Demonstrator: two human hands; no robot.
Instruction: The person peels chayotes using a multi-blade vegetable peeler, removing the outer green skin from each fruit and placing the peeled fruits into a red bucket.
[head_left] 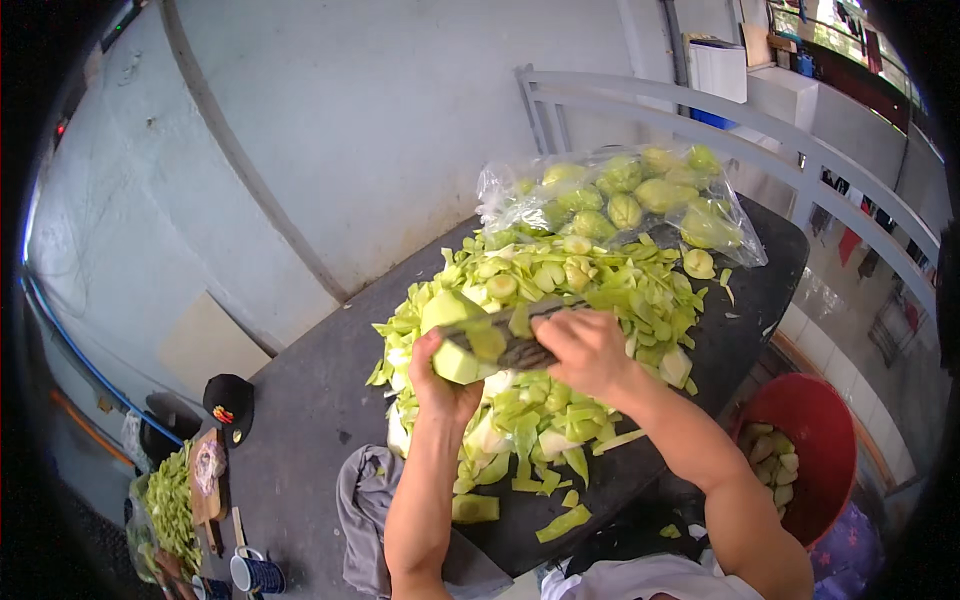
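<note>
My left hand (440,380) is wrapped round a large pale green peeled fruit (445,315), held over the pile. In my right hand (590,350) is a broad-bladed knife (500,337), its wet blade pointing left and lying across the near side of the fruit; bits of green cling to the blade. The handle is mostly hidden by my fingers. Under both hands spreads a heap of green peelings and cut pieces (640,310) on the dark table (310,400).
A clear plastic bag of whole green fruits (620,195) lies at the far side. A red bucket (825,440) with pale pieces stands at right. A grey cloth (365,510), black cap (230,405), chopping board (207,470) and mug (257,572) are at left. Wall and railing (680,95) border the table.
</note>
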